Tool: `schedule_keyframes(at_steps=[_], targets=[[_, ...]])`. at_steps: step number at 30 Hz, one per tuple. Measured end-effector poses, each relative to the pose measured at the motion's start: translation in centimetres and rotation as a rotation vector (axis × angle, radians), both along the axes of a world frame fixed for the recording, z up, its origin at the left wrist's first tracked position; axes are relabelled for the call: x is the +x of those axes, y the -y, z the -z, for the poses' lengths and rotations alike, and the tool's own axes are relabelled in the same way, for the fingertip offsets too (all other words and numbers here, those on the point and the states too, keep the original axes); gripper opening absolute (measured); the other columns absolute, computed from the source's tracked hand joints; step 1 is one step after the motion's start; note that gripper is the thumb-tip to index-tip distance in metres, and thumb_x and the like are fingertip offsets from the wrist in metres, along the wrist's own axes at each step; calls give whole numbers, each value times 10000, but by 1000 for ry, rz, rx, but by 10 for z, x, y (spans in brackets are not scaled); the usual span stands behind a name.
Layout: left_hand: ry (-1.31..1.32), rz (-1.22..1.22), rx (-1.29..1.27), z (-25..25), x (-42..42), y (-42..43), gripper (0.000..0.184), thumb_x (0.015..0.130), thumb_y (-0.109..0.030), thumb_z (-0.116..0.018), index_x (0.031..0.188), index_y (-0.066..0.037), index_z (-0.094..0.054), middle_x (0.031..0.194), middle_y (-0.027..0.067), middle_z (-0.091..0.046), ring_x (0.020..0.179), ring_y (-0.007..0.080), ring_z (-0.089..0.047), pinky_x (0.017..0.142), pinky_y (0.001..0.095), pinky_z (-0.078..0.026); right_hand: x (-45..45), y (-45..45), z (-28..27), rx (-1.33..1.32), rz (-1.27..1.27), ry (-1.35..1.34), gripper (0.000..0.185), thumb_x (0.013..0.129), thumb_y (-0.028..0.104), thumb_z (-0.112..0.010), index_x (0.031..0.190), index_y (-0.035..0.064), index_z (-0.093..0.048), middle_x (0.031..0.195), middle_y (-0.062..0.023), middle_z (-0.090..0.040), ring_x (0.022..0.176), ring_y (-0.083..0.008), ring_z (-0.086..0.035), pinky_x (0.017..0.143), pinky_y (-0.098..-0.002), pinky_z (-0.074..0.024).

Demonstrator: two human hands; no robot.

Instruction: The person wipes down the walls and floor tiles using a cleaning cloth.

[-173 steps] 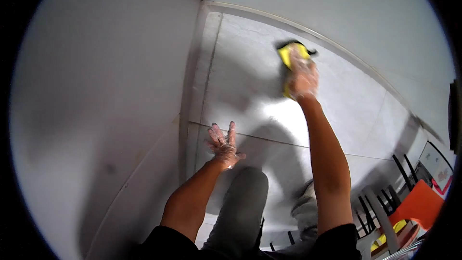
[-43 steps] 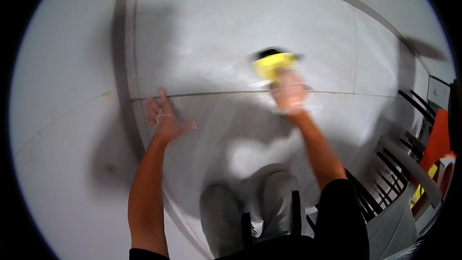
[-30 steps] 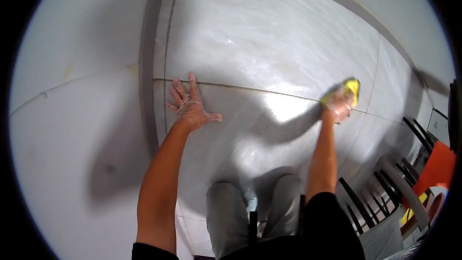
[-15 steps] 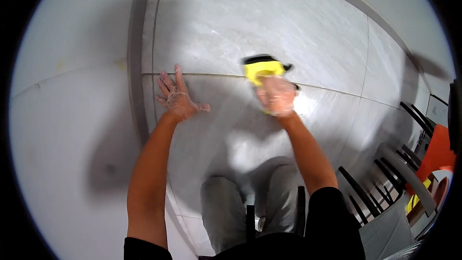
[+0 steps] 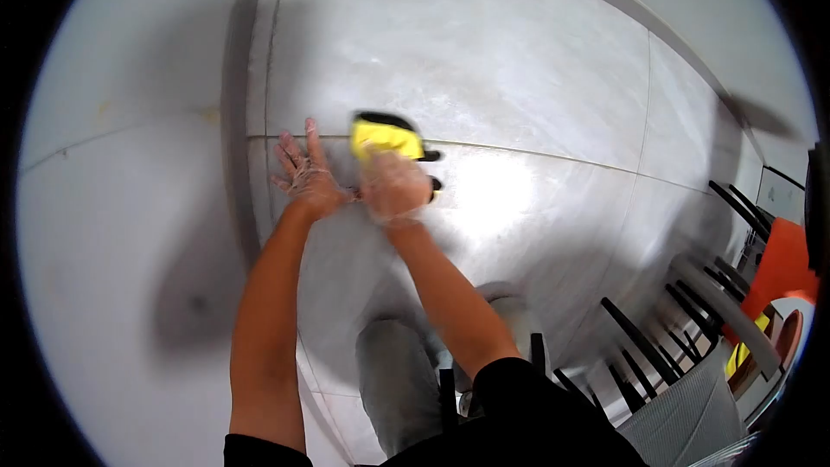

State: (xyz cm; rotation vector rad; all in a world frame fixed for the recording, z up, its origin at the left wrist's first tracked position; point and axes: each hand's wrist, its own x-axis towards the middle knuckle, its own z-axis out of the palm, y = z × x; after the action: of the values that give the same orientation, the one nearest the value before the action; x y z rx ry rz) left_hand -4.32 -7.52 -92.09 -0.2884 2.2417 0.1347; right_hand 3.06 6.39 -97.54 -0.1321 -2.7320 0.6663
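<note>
Right hand (image 5: 396, 188) grips cloth (image 5: 382, 137) on floor (image 5: 519, 95); left hand (image 5: 313, 183), spread wide, rests just left of cloth.

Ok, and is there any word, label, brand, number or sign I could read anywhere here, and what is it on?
None that can be read.
Yellow-and-black cloth under the right hand: no lettering shows, though it is blurred.
Pale panel at the far right: too small and blurred to tell whether it bears any writing.
</note>
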Motion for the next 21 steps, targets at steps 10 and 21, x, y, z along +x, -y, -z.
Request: schedule_keyframes(at_steps=[10,21], targets=[[-24,7,29,-27,1,-9,1562,588,-491,-956,1599,-249,210,1658,257,202,1536,463,148,1179,723,-53,69,-143,-13,122,4,94,379,841,227,-710,1206,126,-693,973,-98,-672,805,-264,-646,723,-432,-531],[66,140,105,-23,128,0,1471,635,-510,-922,1629,-174,109,1680,237,141,1546,453,106,1183,706,7,69,-142,-8,199,13,125,411,851,288,-684,1231,130,-676,1078,-133,-686,965,-338,-661,831,-469,-527]])
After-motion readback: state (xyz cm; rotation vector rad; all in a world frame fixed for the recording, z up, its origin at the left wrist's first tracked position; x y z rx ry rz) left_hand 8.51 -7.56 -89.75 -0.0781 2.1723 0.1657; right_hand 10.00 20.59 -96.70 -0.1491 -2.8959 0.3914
